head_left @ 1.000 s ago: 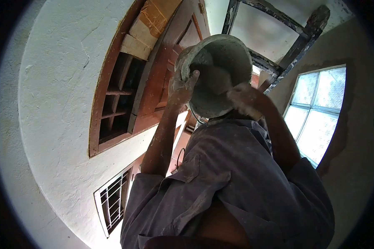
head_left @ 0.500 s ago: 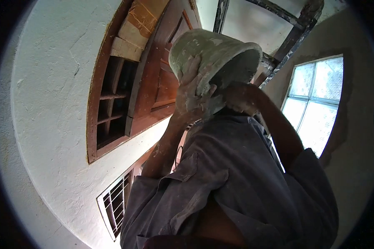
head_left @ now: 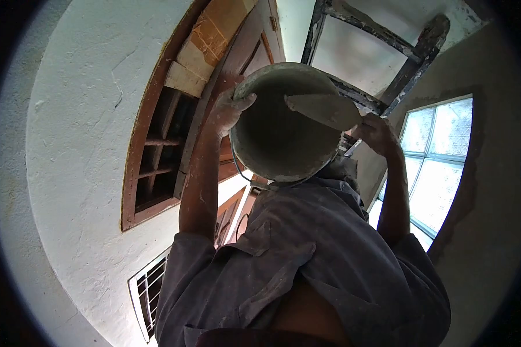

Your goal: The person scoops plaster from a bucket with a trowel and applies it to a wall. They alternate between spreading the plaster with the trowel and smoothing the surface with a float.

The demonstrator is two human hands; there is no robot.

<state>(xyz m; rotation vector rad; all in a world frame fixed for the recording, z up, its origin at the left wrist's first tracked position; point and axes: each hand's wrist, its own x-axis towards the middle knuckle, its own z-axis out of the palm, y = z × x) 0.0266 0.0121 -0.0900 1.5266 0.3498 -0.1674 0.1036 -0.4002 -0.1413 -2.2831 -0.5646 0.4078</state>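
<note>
1. A rough white plastered wall (head_left: 81,144) fills the left. It holds an arched brown wooden window frame (head_left: 156,150), and a brown wooden door (head_left: 243,52) stands beside that.
2. A mortar-spattered wooden ladder (head_left: 388,52) crosses the far right, above a frosted glass window (head_left: 440,156).
3. The round grey mortar-caked bucket (head_left: 278,127) is held up at the centre, in front of the ladder, with its mouth tilted toward the person.
4. The flat mortar-smeared trowel blade (head_left: 324,110) lies across the bucket's upper right rim.
5. The left hand (head_left: 228,110) is clamped on the bucket's left rim, thumb hooked over it. The right hand (head_left: 376,133) is closed round the trowel handle.
6. This looks like scraping out the bucket. The next stroke probably needs the blade drawn along the inner wall while the left hand steadies the rim.
</note>
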